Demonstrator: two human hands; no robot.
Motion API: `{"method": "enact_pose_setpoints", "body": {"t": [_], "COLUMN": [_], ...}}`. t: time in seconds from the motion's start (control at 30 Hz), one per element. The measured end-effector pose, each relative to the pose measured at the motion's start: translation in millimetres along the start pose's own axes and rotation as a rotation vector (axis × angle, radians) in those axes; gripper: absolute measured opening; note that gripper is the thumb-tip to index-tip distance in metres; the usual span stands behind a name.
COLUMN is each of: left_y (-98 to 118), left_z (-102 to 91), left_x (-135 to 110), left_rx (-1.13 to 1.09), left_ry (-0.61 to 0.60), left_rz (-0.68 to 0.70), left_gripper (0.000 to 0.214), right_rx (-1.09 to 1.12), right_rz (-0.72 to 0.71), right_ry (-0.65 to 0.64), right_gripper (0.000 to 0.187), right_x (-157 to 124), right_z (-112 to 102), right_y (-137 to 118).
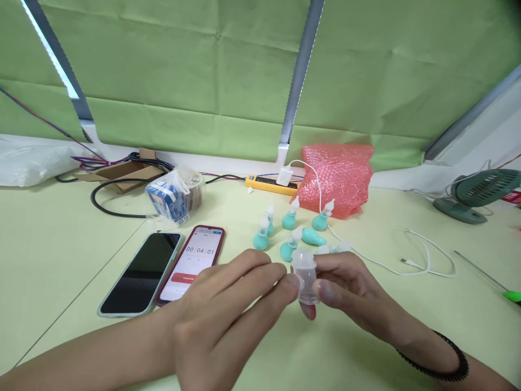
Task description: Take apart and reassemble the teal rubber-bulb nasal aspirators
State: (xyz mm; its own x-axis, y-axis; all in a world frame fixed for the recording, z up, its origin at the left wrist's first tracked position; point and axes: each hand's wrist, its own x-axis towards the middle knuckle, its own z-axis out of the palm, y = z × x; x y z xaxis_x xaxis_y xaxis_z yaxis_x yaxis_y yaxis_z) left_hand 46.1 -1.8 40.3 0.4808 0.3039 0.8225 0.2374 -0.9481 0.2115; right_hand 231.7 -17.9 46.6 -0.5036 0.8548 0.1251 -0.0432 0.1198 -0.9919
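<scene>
A small clear plastic cup (307, 288) with a frosted, rimmed top is held upright in front of me. My right hand (354, 288) is closed round it from the right, thumb on its near side. My left hand (240, 304) is pinched against the cup's left side; whether a small part sits between those fingertips is hidden. Just beyond my hands stand several turquoise squeeze bulbs (288, 251) with clear nozzle tops. One turquoise bulb (313, 237) lies on its side among them, and more clear pieces are partly covered by my right hand.
Left of my hands lie a dark-screened phone (140, 277) and a red-cased phone (199, 255) showing a timer. Behind are a bagged blue package (175, 195), a yellow power strip (271, 185) and pink bubble wrap (337, 179). Rightward are a white cable (427, 255), green fan (468, 195) and screwdriver (488, 277).
</scene>
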Motion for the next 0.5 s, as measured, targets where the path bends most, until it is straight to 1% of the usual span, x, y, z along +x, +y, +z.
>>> {"method": "enact_pose_setpoints", "body": {"t": [0.03,0.1,0.2,0.23,0.27,0.4,0.5], "left_y": [2,4,1,-1,-2,-6,-6], "left_z": [-0.2,-3.4,-13.4,-16.5,-18.9,-18.3,-12.2], "left_x": [-1,0,7,9,10,9,5], "left_rx": [0.028,0.097,0.175,0.189,0.201,0.197,0.199], "left_ry": [0.019,0.002,-0.13,-0.168,-0.182,-0.168,-0.111], "left_rz": [-0.04,-0.036,0.197,0.26,0.292,0.348,0.334], "left_gripper": [0.027,0.033,0.034,0.034,0.032,0.026,0.025], "right_rx": [-0.023,-0.074,-0.123,-0.13,-0.132,-0.114,-0.104], "right_rz": [0.007,0.023,0.055,0.068,0.082,0.123,0.132], "right_ry": [0.003,-0.004,-0.043,-0.058,-0.075,-0.097,-0.077], "right_gripper": [0.02,0.021,0.024,0.025,0.025,0.028,0.029], "right_x": [0,0,0,0,0,0,-1], "right_z": [0,0,0,0,0,1,2], "right_y": [-2,-6,-11,-13,-14,-16,-16]}}
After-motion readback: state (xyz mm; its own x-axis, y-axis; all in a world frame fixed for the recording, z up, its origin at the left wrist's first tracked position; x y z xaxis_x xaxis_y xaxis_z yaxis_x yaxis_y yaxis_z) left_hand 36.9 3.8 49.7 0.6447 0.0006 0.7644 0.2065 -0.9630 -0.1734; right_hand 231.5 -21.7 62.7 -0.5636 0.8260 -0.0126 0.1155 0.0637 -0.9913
